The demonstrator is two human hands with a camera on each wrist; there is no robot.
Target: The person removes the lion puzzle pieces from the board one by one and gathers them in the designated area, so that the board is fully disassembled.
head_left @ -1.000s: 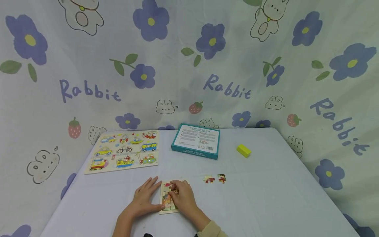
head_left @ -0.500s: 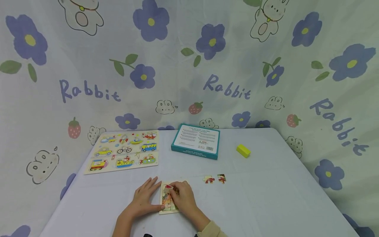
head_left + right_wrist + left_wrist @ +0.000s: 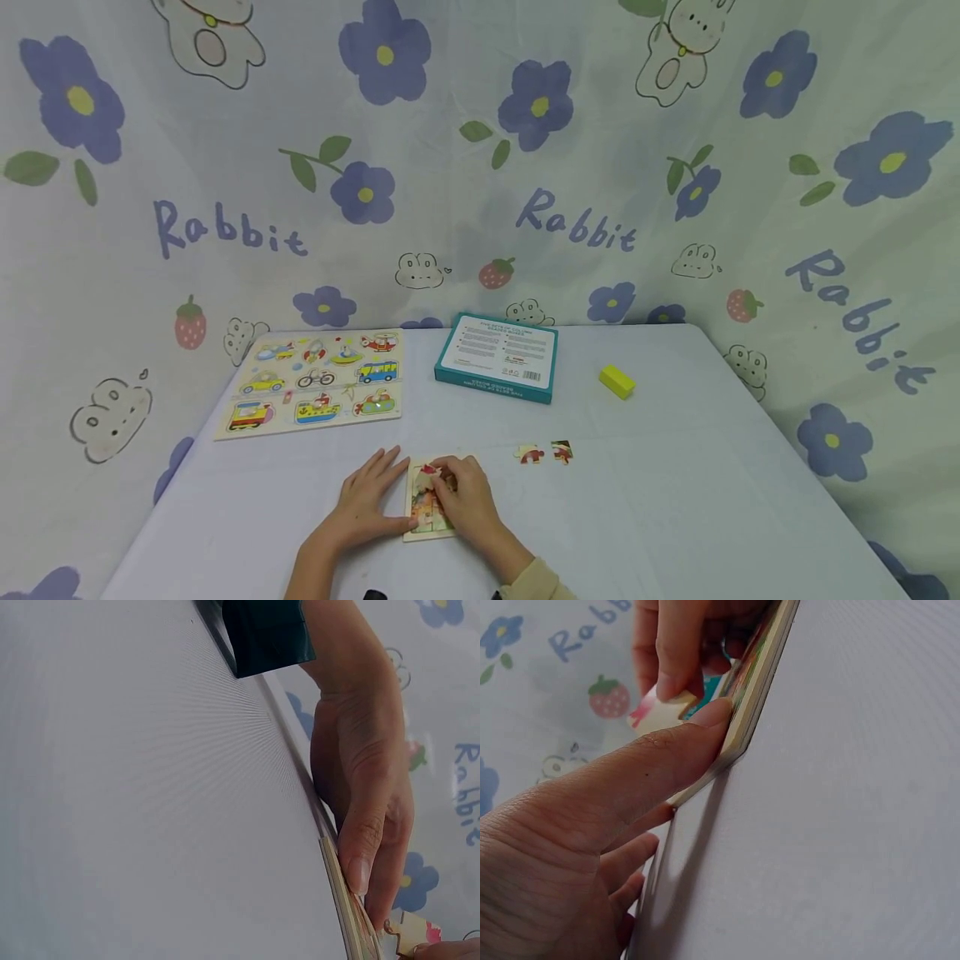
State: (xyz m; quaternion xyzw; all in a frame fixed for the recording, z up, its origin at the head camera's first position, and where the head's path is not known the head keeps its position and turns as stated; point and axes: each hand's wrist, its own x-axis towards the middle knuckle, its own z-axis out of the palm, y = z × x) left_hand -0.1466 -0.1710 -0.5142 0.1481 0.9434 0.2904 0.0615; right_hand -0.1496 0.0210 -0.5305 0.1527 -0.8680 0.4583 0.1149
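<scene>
A small jigsaw board with a pale wooden rim [image 3: 429,537] lies on the table, its picture partly filled with pieces. My left hand [image 3: 363,504] is spread along its left side; the thumb [image 3: 705,724] rests on the near rim and the forefinger reaches the far left corner. Between thumb and fingers my right hand [image 3: 471,506] pinches a jigsaw piece [image 3: 660,716], cream with a red patch, held tilted over the board's upper left part. The right hand hides much of the board's right side. Two loose jigsaw pieces, a left one [image 3: 530,454] and a right one [image 3: 562,451], lie to the right.
A vehicle peg puzzle [image 3: 315,383] lies at the back left. Behind the hands is a teal box [image 3: 495,357] with a white label, and a yellow block [image 3: 617,382] sits to its right. A rabbit-print curtain [image 3: 465,167] hangs behind the table.
The pinched piece has tilted up in my right fingers, so its cream and red face shows more than a second ago. My left hand has stayed in place.
</scene>
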